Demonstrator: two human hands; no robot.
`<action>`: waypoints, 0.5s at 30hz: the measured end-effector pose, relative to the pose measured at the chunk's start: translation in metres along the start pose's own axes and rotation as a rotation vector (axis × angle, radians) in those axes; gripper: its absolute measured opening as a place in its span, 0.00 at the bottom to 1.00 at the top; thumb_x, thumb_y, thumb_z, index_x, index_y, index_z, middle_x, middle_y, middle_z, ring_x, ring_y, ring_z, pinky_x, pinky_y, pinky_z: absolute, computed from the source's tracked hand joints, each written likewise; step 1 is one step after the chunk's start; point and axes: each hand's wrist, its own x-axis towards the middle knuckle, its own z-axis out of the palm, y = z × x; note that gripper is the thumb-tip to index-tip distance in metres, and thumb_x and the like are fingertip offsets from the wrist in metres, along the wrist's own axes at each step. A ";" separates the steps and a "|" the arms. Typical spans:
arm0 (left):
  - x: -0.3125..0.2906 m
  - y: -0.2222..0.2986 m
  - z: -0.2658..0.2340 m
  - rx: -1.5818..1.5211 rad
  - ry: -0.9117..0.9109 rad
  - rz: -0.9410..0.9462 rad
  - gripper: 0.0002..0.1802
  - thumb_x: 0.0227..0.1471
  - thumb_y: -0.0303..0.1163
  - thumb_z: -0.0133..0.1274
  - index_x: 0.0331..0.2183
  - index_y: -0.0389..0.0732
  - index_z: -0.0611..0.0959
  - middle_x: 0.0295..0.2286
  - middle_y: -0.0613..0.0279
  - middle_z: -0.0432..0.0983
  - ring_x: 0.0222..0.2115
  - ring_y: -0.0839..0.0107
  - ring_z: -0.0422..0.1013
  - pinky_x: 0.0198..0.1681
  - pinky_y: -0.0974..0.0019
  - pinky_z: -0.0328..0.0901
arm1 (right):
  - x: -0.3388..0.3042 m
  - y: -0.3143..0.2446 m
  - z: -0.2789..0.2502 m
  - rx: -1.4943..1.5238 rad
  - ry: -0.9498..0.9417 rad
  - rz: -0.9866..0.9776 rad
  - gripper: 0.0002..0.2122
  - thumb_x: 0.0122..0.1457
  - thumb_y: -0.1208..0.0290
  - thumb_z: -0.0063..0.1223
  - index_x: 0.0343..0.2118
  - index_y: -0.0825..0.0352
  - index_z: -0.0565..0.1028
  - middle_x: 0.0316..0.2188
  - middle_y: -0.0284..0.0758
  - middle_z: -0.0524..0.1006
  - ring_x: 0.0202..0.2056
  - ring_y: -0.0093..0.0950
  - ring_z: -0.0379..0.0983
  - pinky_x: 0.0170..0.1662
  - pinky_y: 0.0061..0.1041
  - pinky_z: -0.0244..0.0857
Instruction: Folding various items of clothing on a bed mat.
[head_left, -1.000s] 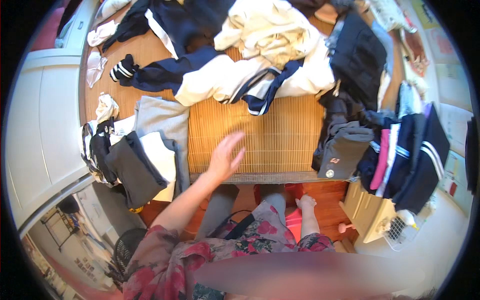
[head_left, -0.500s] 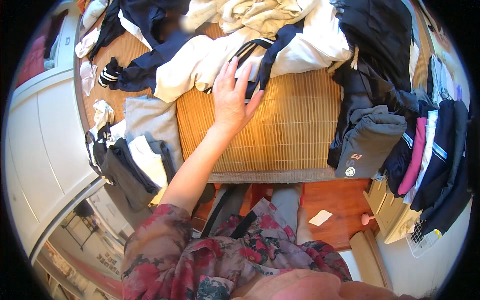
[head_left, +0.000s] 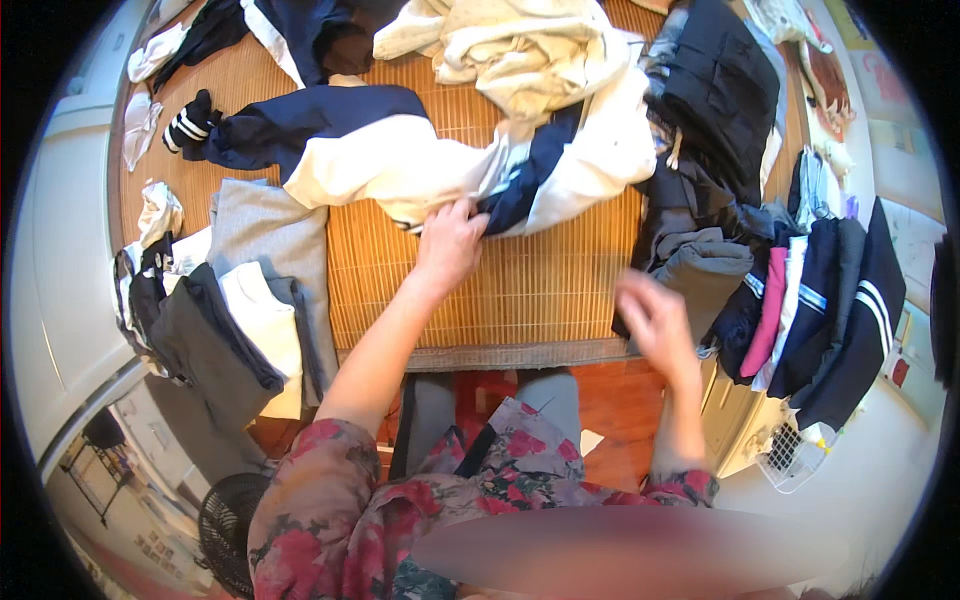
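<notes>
A white and navy jacket [head_left: 390,160] with striped trim lies crumpled across the bamboo mat, one navy sleeve stretching left to a striped cuff [head_left: 190,122]. My left hand [head_left: 452,245] is closed on its near edge, fingers bent over the fabric. My right hand [head_left: 655,318] hangs above the mat's right front part, apart from the jacket, beside a folded dark grey garment [head_left: 705,262]. Motion blurs its fingers, which look loosely bent and apart, with nothing visible in them.
The bamboo mat [head_left: 400,300] ends at a grey border facing me. Folded grey trousers [head_left: 265,230] and other clothes lie left. A cream garment heap [head_left: 530,50] sits at the back. Black clothes [head_left: 720,100] lie right, near several garments hanging over the edge [head_left: 820,270].
My left hand has gone from lying spread on the jacket to gripping its near edge, which now reaches closer to me. My right hand has come into view. The head view has shifted.
</notes>
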 end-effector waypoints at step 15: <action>-0.048 -0.036 -0.003 -0.155 0.132 -0.320 0.11 0.29 0.26 0.59 0.25 0.45 0.83 0.27 0.58 0.76 0.32 0.57 0.73 0.37 0.57 0.66 | 0.237 -0.029 0.109 -0.594 0.287 -0.254 0.22 0.41 0.58 0.65 0.39 0.58 0.73 0.32 0.44 0.74 0.36 0.44 0.72 0.38 0.40 0.68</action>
